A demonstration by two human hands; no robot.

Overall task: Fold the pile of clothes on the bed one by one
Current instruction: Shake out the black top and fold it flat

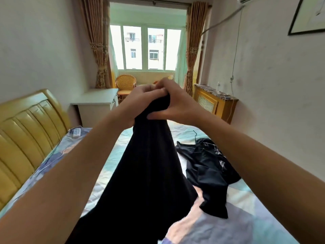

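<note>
Both hands are raised over the bed (246, 231) and meet at the top end of a black garment (149, 173). The left hand (142, 101) has its fingers curled round the bunched upper edge of the cloth. The right hand (177, 103) pinches the same edge from the other side, its thumb stretched out flat against the cloth below the curled fingers. The two sets of fingers touch each other above the fabric.

The garment hangs with its long axis running from the fingers down and toward the person. Its narrow gathered end points up into the grip, and it widens steadily below the fingers until its broad lower end meets the bedspread at the bottom of the view. It is plain black, smooth and unpatterned, with a few long folds falling from the grip; what kind of garment it is cannot be told.

Below and to the right of the fingers, a pile of dark clothes (209, 166) lies crumpled on the bed, with a bit of checked cloth showing in it.

Far to the left of the fingers, near the yellow headboard (26, 131), lies a white remote control (77, 133).
</note>
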